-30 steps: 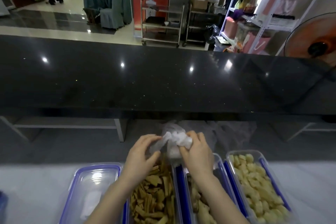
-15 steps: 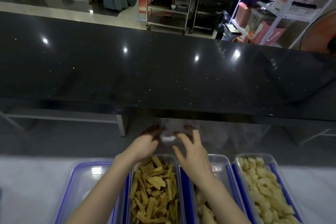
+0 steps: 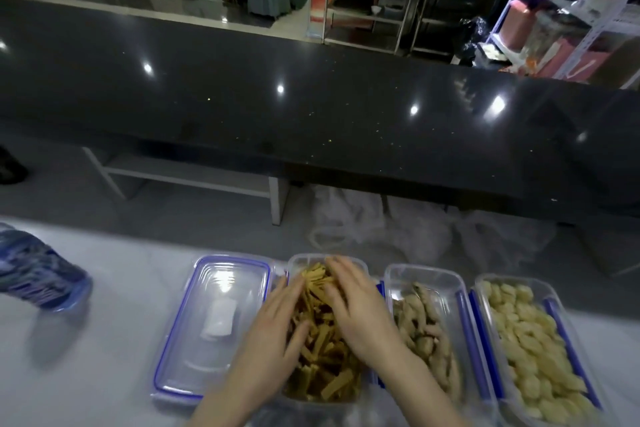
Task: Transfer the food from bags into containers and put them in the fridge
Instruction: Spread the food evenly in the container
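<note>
Both hands flat over middle box (image 3: pixel 294 262) full of yellow sticks (image 3: pixel 322 350). Left hand (image 3: pixel 273 329) fingers straight, resting on sticks. Right hand (image 3: pixel 360 308) fingers straight too, pressing sticks. Neither holds anything. Lid (image 3: pixel 211 322) lies just left of box. Two more full boxes on right. Empty bags (image 3: pixel 381 229) lie behind boxes. Bottle (image 3: pixel 38 274) far left.

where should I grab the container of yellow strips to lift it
Probably by its two long side walls, coming down from above. The strip container is narrow, open-topped and heaped, the lid close on its left, another container on its right; both hands already lie over it.
</note>
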Demonstrator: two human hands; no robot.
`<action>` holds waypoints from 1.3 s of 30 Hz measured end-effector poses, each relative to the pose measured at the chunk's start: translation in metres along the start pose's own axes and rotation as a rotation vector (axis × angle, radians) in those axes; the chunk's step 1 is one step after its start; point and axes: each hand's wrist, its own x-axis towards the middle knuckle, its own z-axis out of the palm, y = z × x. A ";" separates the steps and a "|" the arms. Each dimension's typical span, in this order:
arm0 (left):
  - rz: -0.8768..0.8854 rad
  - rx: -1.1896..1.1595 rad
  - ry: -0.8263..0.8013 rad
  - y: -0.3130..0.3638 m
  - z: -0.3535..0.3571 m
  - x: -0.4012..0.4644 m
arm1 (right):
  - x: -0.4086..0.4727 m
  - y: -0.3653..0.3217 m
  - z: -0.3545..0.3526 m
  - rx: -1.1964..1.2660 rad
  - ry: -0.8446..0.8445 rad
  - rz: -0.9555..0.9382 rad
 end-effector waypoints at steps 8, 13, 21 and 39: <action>0.003 0.473 0.007 0.038 0.020 -0.024 | -0.053 0.006 0.011 -0.073 -0.007 0.027; -0.001 0.415 -0.088 0.031 0.023 -0.005 | -0.057 0.000 0.022 -0.108 -0.037 0.001; -0.075 0.156 0.013 -0.001 0.008 -0.036 | -0.022 -0.009 0.034 -0.236 -0.069 0.041; -0.169 0.104 0.050 -0.023 0.000 -0.060 | -0.041 -0.030 0.042 -0.225 -0.019 0.046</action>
